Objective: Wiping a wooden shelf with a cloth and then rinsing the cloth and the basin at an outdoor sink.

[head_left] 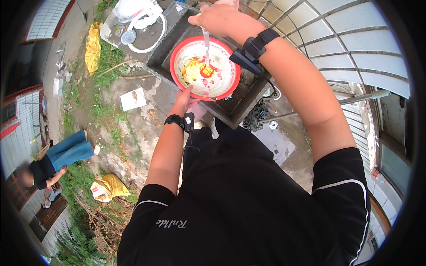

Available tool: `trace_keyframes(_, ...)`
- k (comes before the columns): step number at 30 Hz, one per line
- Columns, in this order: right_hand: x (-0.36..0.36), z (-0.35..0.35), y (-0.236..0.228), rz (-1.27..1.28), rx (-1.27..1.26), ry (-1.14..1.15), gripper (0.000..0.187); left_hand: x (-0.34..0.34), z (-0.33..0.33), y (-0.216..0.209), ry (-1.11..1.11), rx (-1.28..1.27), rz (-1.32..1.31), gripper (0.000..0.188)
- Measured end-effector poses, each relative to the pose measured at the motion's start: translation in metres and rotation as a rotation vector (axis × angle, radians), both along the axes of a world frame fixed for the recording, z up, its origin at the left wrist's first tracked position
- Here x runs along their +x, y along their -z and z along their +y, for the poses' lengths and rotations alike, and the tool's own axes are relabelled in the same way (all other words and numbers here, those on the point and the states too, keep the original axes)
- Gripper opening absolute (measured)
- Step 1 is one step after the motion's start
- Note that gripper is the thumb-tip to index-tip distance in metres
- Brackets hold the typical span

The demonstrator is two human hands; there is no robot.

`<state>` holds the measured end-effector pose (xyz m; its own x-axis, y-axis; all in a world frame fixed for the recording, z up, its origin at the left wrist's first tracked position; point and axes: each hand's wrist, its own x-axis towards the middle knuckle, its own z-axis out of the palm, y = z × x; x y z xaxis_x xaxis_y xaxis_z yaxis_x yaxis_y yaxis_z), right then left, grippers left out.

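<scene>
Red-rimmed basin (225,62) faces upward, round, under running water (207,43).

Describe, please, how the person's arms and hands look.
The left hand and right hand are bare. Black short sleeves carry white piping; each wrist has a black strap with a small black device, and a dark cable leaves the right one.
</scene>
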<state>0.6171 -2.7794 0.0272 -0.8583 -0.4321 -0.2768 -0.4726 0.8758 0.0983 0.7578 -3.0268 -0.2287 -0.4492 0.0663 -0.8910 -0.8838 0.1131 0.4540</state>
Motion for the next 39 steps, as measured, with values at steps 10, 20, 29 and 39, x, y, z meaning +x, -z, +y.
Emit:
trace_keyframes(10,-0.009,-0.007,0.005,-0.027,-0.052,0.015,0.058,-0.011,-0.001,0.037,0.057,-0.292,0.108,0.035)
trace_keyframes(20,-0.008,-0.005,0.000,-0.079,-0.026,0.030,0.060,-0.043,0.025,-0.002,0.381,-0.618,0.600,0.074)
trace_keyframes(29,-0.011,0.002,0.015,-0.021,-0.169,0.030,0.046,-0.069,0.050,-0.011,0.392,-0.721,0.512,0.061)
trace_keyframes(39,-0.013,-0.008,-0.009,-0.147,-0.008,0.033,0.055,-0.057,0.003,-0.016,0.386,-0.652,0.620,0.050)
